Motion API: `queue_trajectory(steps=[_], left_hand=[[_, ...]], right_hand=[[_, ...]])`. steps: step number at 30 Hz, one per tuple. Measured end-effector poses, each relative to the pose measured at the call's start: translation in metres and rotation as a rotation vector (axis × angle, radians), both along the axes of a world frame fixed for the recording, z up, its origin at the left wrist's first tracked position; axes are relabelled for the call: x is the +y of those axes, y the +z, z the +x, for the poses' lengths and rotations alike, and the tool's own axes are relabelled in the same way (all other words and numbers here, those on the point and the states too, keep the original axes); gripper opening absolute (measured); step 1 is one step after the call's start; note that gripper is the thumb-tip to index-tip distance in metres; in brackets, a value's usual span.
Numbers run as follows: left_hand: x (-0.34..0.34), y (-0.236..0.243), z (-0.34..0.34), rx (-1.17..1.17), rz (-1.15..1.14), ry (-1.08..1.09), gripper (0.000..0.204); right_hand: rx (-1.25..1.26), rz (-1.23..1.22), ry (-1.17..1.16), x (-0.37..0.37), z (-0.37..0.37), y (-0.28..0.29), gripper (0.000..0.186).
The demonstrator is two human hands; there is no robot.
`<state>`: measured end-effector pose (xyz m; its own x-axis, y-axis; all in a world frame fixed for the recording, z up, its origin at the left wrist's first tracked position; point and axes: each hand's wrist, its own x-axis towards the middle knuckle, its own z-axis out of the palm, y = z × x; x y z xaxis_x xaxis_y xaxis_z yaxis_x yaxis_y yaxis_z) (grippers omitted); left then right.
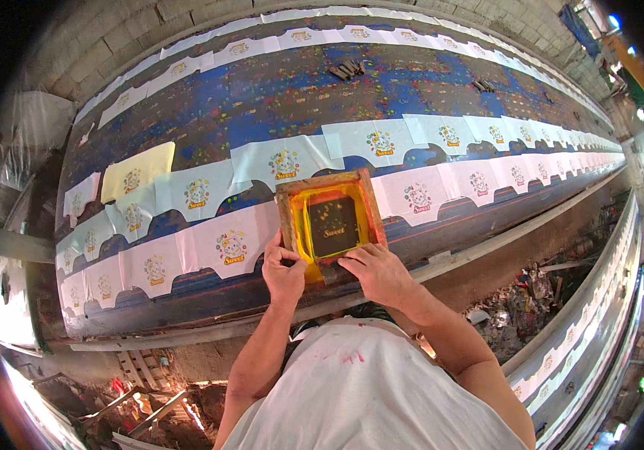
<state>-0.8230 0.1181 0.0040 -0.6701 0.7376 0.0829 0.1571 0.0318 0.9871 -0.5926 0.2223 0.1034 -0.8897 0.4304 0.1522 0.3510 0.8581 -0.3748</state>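
A wooden screen printing frame [287, 210], smeared with yellow and orange ink, lies on the row of pale pink fabric pieces nearest me. Its dark mesh [333, 221] carries a small printed design, with thick yellow ink around the inner edges. At its near left corner my left hand [284, 271] is closed, fingers curled against the wood. My right hand [376, 274] grips the near edge towards the right corner, its fingertips over the rim. Left of the frame lies a pink piece [230, 244] with a finished multicoloured print; another pink piece [417, 196] to the right has paler print.
The long, ink-spotted table [277, 97] bears rows of printed pale blue pieces [284, 161] and one yellow piece [136, 171]. Dark sticks [347, 70] lie in a pile farther back. A rail [472, 259] runs along the near edge. Another table [584, 367] stands at right, beyond debris.
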Motion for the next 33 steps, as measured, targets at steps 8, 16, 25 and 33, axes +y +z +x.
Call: queue_trajectory(steps=[8, 16, 25, 33], left_hand=[[0.000, 0.004, 0.001, 0.073, -0.078, 0.028, 0.019], [-0.001, 0.001, 0.000, 0.077, -0.161, 0.024, 0.015], [-0.005, -0.002, 0.000, 0.085, -0.185, 0.028, 0.018], [-0.004, -0.001, 0.002, 0.104, -0.143, 0.034, 0.020]], right_hand=[[-0.183, -0.261, 0.082, 0.063, -0.019, 0.022, 0.034], [0.001, 0.080, -0.054, 0.132, -0.071, -0.010, 0.042], [0.116, 0.019, 0.121, 0.074, -0.027, -0.023, 0.051], [-0.052, -0.198, 0.271, 0.057, 0.000, 0.007, 0.048]])
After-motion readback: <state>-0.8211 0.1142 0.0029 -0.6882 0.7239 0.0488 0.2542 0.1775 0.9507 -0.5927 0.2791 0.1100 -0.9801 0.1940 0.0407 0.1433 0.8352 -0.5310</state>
